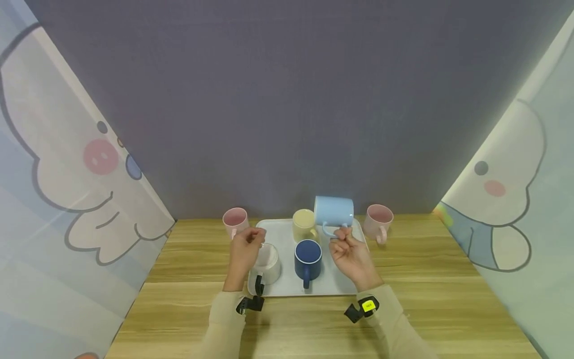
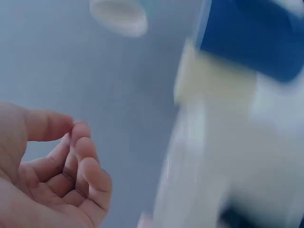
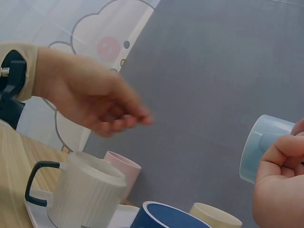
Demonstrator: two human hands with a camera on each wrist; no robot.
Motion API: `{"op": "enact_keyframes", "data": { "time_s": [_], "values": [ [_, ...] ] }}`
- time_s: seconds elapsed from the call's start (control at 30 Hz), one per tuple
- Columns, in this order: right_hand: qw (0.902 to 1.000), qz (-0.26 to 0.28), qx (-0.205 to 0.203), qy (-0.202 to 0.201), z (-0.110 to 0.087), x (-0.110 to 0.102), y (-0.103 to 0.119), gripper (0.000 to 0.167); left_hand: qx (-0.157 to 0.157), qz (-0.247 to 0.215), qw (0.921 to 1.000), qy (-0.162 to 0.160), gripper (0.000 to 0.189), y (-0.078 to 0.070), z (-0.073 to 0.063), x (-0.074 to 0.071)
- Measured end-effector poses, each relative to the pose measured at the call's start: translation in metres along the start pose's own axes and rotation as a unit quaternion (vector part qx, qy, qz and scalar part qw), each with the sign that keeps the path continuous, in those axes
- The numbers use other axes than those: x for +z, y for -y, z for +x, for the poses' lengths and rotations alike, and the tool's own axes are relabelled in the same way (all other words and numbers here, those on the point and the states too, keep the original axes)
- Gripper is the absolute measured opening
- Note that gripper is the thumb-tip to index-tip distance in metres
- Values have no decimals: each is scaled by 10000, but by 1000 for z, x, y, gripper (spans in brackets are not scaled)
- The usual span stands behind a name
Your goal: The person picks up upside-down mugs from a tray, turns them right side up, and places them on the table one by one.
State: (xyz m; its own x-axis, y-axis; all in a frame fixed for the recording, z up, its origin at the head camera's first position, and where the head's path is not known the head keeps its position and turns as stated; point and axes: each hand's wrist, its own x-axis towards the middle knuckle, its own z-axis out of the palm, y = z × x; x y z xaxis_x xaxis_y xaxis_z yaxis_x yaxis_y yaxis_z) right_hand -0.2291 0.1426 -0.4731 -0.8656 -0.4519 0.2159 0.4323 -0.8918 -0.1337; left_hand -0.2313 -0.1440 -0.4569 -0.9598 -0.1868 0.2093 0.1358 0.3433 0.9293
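Note:
My right hand point(image 1: 352, 257) grips the handle of a light blue mug point(image 1: 334, 211), which lies sideways in the air over the back right of a white tray point(image 1: 332, 284). In the right wrist view the mug point(image 3: 259, 147) is partly hidden by my fingers. My left hand point(image 1: 244, 252) hangs above a white ribbed mug point(image 3: 88, 192) with a dark handle, near the left pink mug point(image 1: 235, 218). Its fingers point(image 2: 95, 173) are loosely curled, thumb against the index fingertip, with nothing between them. A dark blue mug point(image 1: 308, 262) and a pale yellow mug point(image 1: 304, 224) stand upright on the tray.
Another pink mug point(image 1: 378, 219) stands right of the tray, its handle toward me. The wooden table point(image 1: 430, 279) ends at a grey back wall point(image 1: 287, 109). Curtains point(image 1: 498, 199) with cartoon prints hang on both sides.

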Motion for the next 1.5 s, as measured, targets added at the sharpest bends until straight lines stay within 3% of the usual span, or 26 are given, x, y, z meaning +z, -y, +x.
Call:
{"op": "enact_keyframes", "data": {
  "time_s": [0.13,0.27,0.33,0.47,0.67,0.73,0.8,0.87,0.93,1.17,1.3,1.33,1.4,1.43,1.5],
  "values": [
    [9999,-64,34,85,1,2,-7,42,-325,-1095,9922,492,17,-22,-12,33],
    [9994,-102,98,309,2,1,-13,43,-843,-1952,9726,944,22,-31,-22,64],
    [9991,-157,133,367,3,1,-16,44,-1106,-2314,9589,1212,25,-34,-27,77],
    [9986,-391,166,323,2,3,-22,44,-1491,-3108,9241,1650,27,-38,-32,92],
    [9979,-488,202,373,1,3,-28,44,-1889,-4361,8575,1969,21,-37,-33,98],
    [9976,-443,265,450,1,3,-29,45,-1921,-4579,8416,2123,20,-36,-32,99],
    [9973,-428,321,507,1,4,-29,45,-1919,-4727,8314,2202,22,-36,-32,98],
    [9973,-414,346,502,1,5,-30,44,-1915,-4810,8261,2223,24,-36,-33,98],
    [9972,-440,353,482,1,5,-29,42,-1898,-4808,8270,2210,26,-36,-33,97],
    [9926,-1147,273,273,0,7,-25,41,-1893,-4546,8456,2061,23,-39,-34,96],
    [9802,-1963,143,-224,-1,8,-24,43,-1755,-4495,8525,2011,21,-40,-34,95],
    [9728,-2276,89,-424,-1,8,-24,42,-1709,-4499,8534,2000,21,-41,-34,94],
    [9485,-3034,-19,-910,-1,8,-25,38,-1639,-4527,8539,1975,22,-42,-35,93],
    [9310,-3447,-64,-1201,-1,8,-25,37,-1591,-4527,8550,1966,22,-43,-35,92],
    [8820,-4381,-95,-1736,-2,8,-25,34,-1500,-4512,8584,1926,23,-44,-35,88]
  ]
}}
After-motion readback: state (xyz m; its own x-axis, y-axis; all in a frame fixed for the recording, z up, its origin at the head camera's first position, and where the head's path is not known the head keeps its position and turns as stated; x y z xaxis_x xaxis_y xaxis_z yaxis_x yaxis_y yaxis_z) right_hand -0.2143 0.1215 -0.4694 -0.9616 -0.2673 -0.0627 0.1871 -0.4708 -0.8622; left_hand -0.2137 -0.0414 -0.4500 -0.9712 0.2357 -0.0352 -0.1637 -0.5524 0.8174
